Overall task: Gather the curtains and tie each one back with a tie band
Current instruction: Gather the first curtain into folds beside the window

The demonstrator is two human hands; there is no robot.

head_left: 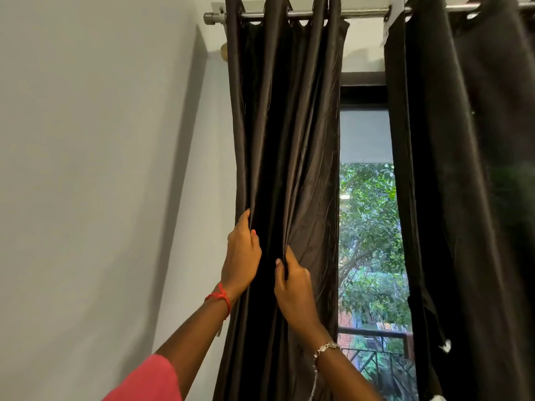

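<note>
A dark brown eyelet curtain, the left curtain (289, 140), hangs bunched in folds from a metal rod (362, 13). My left hand (242, 256) pinches a fold at its left edge, a red thread on the wrist. Just to the right and slightly lower, my right hand (293, 290) grips another fold, a silver bracelet on the wrist. A second dark curtain, the right curtain (463, 183), hangs at the right side. No tie band shows.
A pale wall (101, 169) fills the left. Between the curtains a window (367, 227) shows green trees and a balcony railing (376, 334). A grey blind (364, 134) covers the upper pane.
</note>
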